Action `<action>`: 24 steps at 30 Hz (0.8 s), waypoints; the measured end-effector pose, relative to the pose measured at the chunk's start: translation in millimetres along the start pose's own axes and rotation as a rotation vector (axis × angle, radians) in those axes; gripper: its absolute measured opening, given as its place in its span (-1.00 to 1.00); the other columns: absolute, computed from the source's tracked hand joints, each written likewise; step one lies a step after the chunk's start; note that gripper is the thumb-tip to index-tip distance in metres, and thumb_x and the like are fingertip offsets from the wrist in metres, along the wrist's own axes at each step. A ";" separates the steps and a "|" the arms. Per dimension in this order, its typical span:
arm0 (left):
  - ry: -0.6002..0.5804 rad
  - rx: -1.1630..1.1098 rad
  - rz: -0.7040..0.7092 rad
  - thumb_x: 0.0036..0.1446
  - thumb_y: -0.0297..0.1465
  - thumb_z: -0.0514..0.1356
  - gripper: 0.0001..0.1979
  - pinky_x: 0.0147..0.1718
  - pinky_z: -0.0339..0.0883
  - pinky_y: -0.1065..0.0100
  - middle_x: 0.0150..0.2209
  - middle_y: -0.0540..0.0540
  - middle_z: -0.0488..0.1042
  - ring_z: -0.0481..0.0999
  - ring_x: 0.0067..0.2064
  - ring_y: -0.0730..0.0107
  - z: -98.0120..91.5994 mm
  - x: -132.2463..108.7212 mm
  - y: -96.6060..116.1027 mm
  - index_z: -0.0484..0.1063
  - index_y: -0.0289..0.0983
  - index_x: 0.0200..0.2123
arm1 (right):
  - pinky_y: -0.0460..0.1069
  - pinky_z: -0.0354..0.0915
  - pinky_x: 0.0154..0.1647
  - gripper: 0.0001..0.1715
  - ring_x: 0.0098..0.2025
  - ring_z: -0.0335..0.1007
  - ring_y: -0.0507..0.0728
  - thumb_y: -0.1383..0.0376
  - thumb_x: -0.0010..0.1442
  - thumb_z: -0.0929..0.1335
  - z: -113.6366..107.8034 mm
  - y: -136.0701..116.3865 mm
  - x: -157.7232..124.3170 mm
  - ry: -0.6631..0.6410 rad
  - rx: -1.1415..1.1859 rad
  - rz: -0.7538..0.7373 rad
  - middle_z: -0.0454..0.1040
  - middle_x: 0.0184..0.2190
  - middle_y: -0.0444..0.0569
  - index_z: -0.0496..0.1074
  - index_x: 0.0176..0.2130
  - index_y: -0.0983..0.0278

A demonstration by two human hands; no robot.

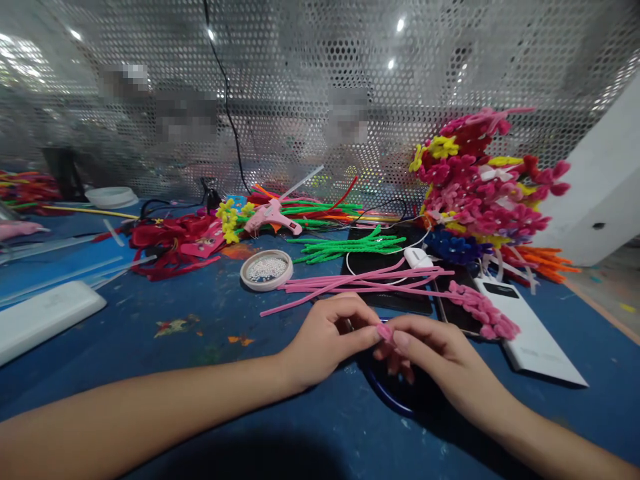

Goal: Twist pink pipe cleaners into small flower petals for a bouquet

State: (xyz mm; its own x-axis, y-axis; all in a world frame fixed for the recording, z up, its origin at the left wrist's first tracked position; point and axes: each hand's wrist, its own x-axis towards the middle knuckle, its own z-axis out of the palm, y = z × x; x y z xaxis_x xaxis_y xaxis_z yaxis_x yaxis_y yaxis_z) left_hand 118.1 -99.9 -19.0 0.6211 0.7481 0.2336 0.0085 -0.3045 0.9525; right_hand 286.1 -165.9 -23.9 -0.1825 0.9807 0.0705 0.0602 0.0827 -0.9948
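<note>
My left hand and my right hand meet over the near middle of the table. Between their thumbs and fingertips they pinch a small curled piece of pink pipe cleaner, mostly covered by the fingers. Beneath them lies a dark round thing with a blue rim, partly hidden. Just beyond my hands are several straight pink pipe cleaners. A clump of pink fuzzy flower pieces rests to the right of my right hand.
A round dish of white beads, green pipe cleaners, a pink glue gun and red ribbons lie farther back. At right stand a big bunch of fuzzy flowers and a white power bank. Perforated metal rises behind.
</note>
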 end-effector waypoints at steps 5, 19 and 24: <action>0.004 0.092 0.092 0.05 -0.37 0.24 -0.91 -0.43 0.22 0.45 -0.44 -0.04 0.43 0.37 -0.41 0.46 -1.0 -2.4 4.2 0.51 -0.27 -0.44 | -0.20 0.15 -0.64 -0.67 -0.60 0.28 -0.09 0.10 0.11 0.36 1.3 -4.7 3.0 -0.105 0.301 0.235 0.49 -0.51 -0.05 0.45 -0.39 0.34; 0.026 0.188 -0.040 0.08 -0.35 0.19 -0.83 -0.55 0.13 0.49 -0.56 0.04 0.34 0.25 -0.53 0.54 6.1 0.0 4.5 0.40 -0.32 -0.48 | -0.07 0.07 -0.49 -0.78 -0.50 0.15 0.02 0.30 0.18 0.24 -8.4 -8.3 0.9 0.087 -0.623 -0.307 0.28 -0.56 -0.11 0.37 -0.46 0.29; -0.014 0.527 0.232 0.11 -0.42 0.13 -0.91 -0.50 0.24 0.46 -0.41 -0.06 0.44 0.39 -0.44 0.46 -1.5 -4.7 7.7 0.42 -0.29 -0.33 | -0.08 0.01 -0.55 -0.78 -0.55 0.06 -0.01 0.30 0.18 0.22 -5.3 -15.1 -3.0 0.071 -0.494 -0.185 0.19 -0.60 -0.15 0.31 -0.48 0.28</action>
State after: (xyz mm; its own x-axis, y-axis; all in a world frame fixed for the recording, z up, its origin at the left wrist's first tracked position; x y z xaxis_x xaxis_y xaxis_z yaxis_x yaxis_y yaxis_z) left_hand 114.1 -104.9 -12.5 0.6636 0.6198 0.4189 0.2580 -0.7152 0.6495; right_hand 291.0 -169.1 -8.7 -0.1679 0.9499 0.2638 0.4917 0.3126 -0.8127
